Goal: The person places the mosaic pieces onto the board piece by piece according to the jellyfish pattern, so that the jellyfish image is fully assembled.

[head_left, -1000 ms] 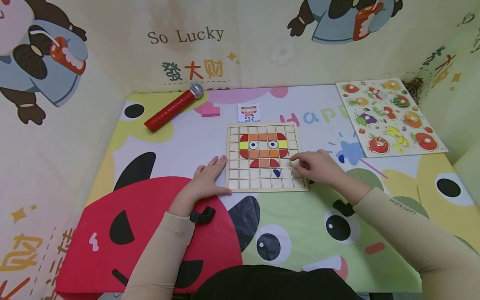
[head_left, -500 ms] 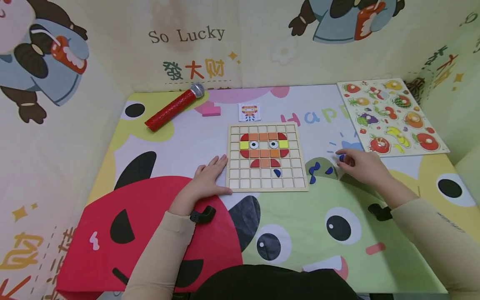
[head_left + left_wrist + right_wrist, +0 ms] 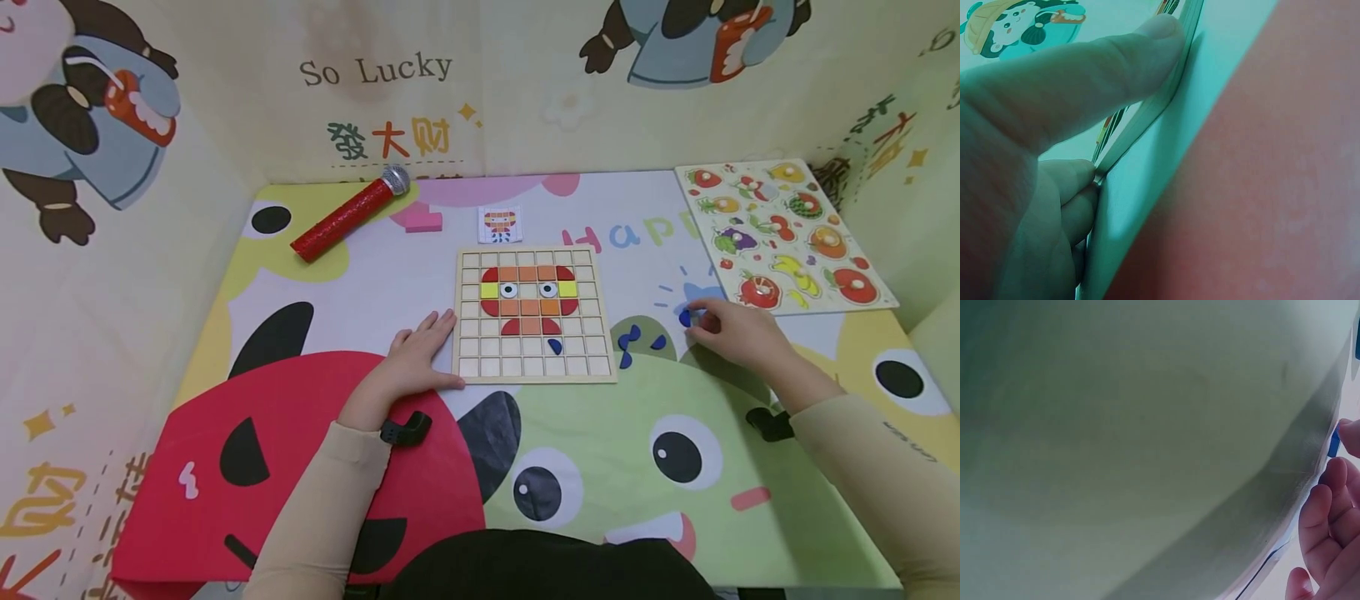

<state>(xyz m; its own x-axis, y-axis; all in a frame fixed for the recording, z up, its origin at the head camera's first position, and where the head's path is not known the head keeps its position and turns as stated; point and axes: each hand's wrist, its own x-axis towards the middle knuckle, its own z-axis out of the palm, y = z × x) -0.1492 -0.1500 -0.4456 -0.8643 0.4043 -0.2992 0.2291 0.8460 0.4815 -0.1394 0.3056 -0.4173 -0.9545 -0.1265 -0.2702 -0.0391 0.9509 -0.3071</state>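
Note:
My left hand (image 3: 415, 361) lies with fingers extended along the left edge of a wooden grid board (image 3: 491, 367). In the left wrist view, the thumb (image 3: 1141, 62) rests on the board's corner. Red, orange and yellow tiles and two eye tiles form a face on the grid, with one blue quarter-round tile (image 3: 555, 346) below it. Right of the board, my right hand (image 3: 738, 337) pinches another blue tile (image 3: 685, 317) between thumb and fingertips, close over the table. Between that hand and the board lie several loose blue tiles (image 3: 658, 342).
A small pattern card (image 3: 499, 225) lies behind the board, near a pink block (image 3: 423, 222). Farther left is a red glittery microphone (image 3: 348, 217). A fruit picture board (image 3: 783, 237) occupies the back right. The table (image 3: 600, 467) has a printed cartoon cover.
My right hand has left the board's right side, moved right and taken hold of a blue tile lying there. My left hand has stayed at the board's edge.

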